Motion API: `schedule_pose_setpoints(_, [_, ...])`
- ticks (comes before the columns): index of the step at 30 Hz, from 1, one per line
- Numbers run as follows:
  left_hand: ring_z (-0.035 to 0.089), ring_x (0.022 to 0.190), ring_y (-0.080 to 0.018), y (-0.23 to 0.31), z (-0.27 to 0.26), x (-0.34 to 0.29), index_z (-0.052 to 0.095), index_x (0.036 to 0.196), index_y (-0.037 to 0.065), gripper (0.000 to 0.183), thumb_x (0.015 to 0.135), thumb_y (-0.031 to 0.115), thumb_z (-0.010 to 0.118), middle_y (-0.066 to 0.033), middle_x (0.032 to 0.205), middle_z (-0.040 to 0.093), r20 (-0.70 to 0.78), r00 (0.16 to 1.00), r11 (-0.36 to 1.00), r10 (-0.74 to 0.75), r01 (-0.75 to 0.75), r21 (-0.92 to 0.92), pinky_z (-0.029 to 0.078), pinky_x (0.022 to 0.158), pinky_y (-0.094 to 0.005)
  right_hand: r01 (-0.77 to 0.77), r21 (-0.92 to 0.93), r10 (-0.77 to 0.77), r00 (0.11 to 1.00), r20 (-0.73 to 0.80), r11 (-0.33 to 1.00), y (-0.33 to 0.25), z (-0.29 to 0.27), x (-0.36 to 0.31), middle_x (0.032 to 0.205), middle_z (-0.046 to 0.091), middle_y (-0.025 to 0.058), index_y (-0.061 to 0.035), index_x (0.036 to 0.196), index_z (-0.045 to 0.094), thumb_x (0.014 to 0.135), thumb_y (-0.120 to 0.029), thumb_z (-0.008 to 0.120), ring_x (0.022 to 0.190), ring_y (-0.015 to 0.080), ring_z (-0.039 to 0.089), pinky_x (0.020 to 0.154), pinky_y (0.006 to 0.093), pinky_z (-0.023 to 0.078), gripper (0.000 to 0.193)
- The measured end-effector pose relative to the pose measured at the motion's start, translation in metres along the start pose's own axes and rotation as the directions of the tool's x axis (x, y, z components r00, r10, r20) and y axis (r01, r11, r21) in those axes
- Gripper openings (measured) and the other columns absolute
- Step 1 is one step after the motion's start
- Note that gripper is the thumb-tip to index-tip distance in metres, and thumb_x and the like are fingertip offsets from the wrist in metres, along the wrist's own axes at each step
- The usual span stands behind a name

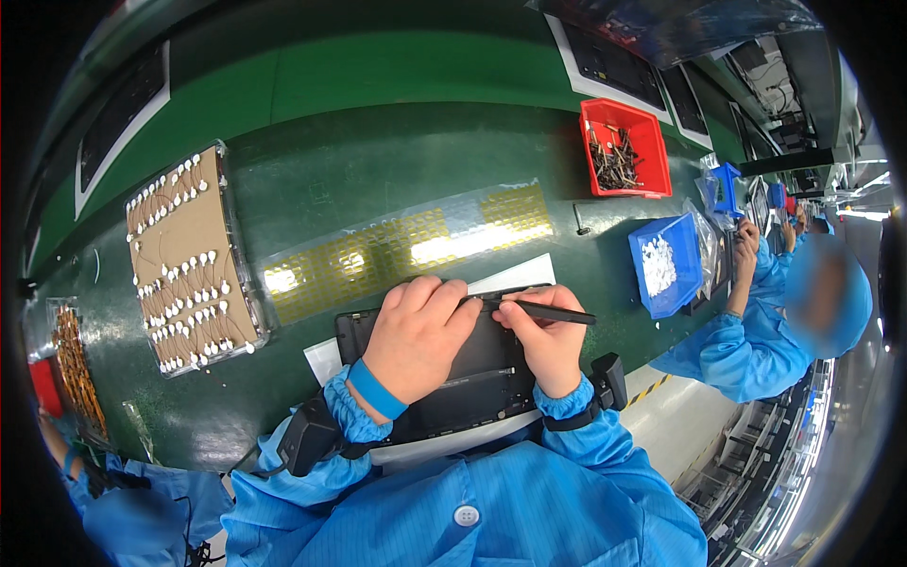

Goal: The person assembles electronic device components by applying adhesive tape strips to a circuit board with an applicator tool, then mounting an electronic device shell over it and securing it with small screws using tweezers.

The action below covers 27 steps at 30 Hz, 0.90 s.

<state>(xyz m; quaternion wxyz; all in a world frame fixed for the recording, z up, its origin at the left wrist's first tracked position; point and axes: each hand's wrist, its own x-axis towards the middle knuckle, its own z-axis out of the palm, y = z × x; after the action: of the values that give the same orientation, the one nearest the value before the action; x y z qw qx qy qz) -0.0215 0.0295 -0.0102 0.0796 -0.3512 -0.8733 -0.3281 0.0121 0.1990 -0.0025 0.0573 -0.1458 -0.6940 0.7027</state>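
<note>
A flat black housing (460, 402), looking like a laptop shell, lies in front of me on white sheet material (324, 362). My left hand (413, 335) rests over its upper left part, fingers bent together and thumb tip at the far edge; whatever they may pinch is hidden. With a blue band (376, 390) round that wrist, the palm faces down. In my right hand (551, 345) is a slim black pen-like tool (557, 314), gripped between thumb and fingers. Its narrow end points left along the housing's far edge, close to my left thumb.
Left lies a tray (194, 241) of small white-ended wired parts. Yellow-dotted film (406, 241) stretches beyond the housing. A red bin (655, 170) of dark parts and a blue bin (688, 274) of white parts stand right. Co-workers' blue sleeves (723, 354) show at both sides.
</note>
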Motion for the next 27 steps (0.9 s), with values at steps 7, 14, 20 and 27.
schedule_pose_setpoints(7, [0.049,0.092,-0.0210,0.0021,0.0014,0.0009,0.059,0.096,0.007,0.027,0.071,0.013,0.052,-0.0045,0.100,0.053,-0.001,1.000,0.999,0.002,-0.002,0.048,0.039,0.079,-0.0343,-0.006,-0.024,0.005,1.000,-0.021,1.000,0.0003,0.0011,-0.0003,0.078,0.062,0.0126,0.0010,0.079,0.049,0.074,0.007,0.065,0.070,0.0131,0.061,0.062,0.0236,0.050,0.018])
schedule_pose_setpoints(14, [0.049,0.092,-0.0230,0.0027,0.0010,0.0014,0.059,0.096,0.007,0.029,0.068,0.009,0.053,-0.0052,0.100,0.053,-0.004,1.000,1.000,-0.006,0.006,0.020,0.040,0.079,-0.0356,0.006,0.036,-0.004,0.999,-0.036,0.999,0.0031,0.0004,-0.0006,0.080,0.062,0.0126,0.0011,0.079,0.049,0.074,0.006,0.065,0.070,0.0137,0.061,0.062,0.0237,0.050,0.017])
schedule_pose_setpoints(20, [0.050,0.091,-0.0276,0.0014,-0.0050,0.0033,0.057,0.095,0.005,0.031,0.064,0.005,0.058,-0.0079,0.097,0.053,-0.076,0.991,0.994,-0.108,0.109,0.017,0.042,0.076,-0.0377,0.037,-0.113,-0.033,0.999,0.041,0.993,0.0018,-0.0005,0.0002,0.081,0.062,0.0121,0.0017,0.082,0.049,0.074,0.006,0.064,0.070,0.0142,0.061,0.062,0.0233,0.051,0.017])
schedule_pose_setpoints(27, [0.049,0.081,-0.0279,0.0004,-0.0055,0.0000,0.053,0.085,0.005,0.022,0.068,0.013,0.064,-0.0085,0.083,0.050,-0.022,0.975,0.953,-0.223,0.222,0.205,0.042,0.069,-0.0392,0.035,-0.047,-0.034,0.999,0.022,0.998,0.0018,0.0019,-0.0013,0.081,0.062,0.0112,0.0014,0.080,0.052,0.074,0.004,0.066,0.070,0.0130,0.061,0.061,0.0227,0.050,0.016])
